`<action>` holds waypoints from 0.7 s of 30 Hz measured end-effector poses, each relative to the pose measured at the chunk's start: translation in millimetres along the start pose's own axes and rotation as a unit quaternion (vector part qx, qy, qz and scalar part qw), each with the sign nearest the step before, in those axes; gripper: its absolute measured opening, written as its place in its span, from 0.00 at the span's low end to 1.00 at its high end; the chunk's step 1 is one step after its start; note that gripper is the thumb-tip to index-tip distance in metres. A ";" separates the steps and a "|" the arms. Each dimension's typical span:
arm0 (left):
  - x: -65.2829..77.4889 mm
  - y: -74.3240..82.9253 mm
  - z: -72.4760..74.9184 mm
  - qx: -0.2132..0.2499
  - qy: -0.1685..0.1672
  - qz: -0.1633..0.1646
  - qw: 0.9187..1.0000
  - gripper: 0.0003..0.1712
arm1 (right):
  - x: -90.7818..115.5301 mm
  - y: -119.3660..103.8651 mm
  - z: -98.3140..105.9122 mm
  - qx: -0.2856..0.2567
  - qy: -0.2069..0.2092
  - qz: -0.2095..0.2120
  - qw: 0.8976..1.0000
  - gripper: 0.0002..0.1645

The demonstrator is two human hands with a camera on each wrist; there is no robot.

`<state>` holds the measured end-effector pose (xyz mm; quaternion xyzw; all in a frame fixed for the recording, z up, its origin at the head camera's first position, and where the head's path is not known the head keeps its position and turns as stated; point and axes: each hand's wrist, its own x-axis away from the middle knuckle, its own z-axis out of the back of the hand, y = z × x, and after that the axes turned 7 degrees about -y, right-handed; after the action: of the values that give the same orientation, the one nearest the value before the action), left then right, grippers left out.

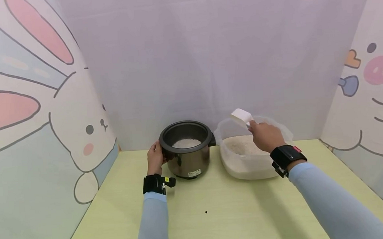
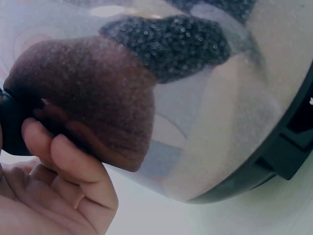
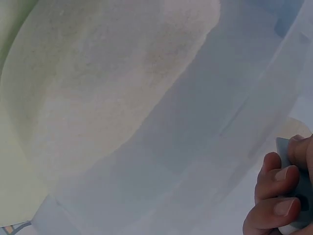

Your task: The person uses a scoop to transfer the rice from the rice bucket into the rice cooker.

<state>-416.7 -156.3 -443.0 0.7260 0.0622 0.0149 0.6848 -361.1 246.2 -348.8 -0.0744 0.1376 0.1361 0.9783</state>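
Observation:
A dark, shiny rice cooker (image 1: 188, 161) without a lid stands at the back of the table, with white rice (image 1: 187, 143) in its pot. My left hand (image 1: 155, 158) grips its left side. Seen from the left wrist, curled fingers (image 2: 73, 156) hold the black side handle (image 2: 14, 125). My right hand (image 1: 267, 135) holds a white scoop (image 1: 242, 117) by its handle, up over a clear plastic tub (image 1: 242, 167) of rice. The scoop is tilted, its inside hidden. From the right wrist, bent fingers (image 3: 276, 183) wrap the scoop's handle.
The tub stands just right of the cooker, whose right handle (image 1: 212, 139) points toward it. A small black speck (image 1: 206, 212) lies on the pale yellow table (image 1: 190, 228). Behind hangs a plain light curtain (image 1: 208, 61); cartoon-printed panels stand at both sides.

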 end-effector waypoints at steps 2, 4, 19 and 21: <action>0.3 -0.8 -0.1 0.000 0.000 -0.001 1.000 0.32 | 0.9 5.4 -4.5 0.003 -0.010 -0.005 1.000 0.10; 0.8 -0.8 -0.6 0.002 0.001 -0.001 1.000 0.32 | 2.4 9.5 -7.5 0.005 -0.020 -0.010 1.000 0.10; 1.1 -0.8 0.8 -0.005 -0.003 0.003 1.000 0.31 | 12.7 33.7 -10.2 0.074 -0.116 -0.055 0.989 0.11; 0.6 -0.4 0.6 -0.006 -0.001 -0.001 1.000 0.31 | 14.0 35.1 -8.4 0.078 -0.129 -0.061 0.987 0.13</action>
<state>-416.1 -156.7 -443.5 0.7218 0.0627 0.0138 0.6891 -360.3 281.6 -364.5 0.0125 0.0162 0.0739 0.9971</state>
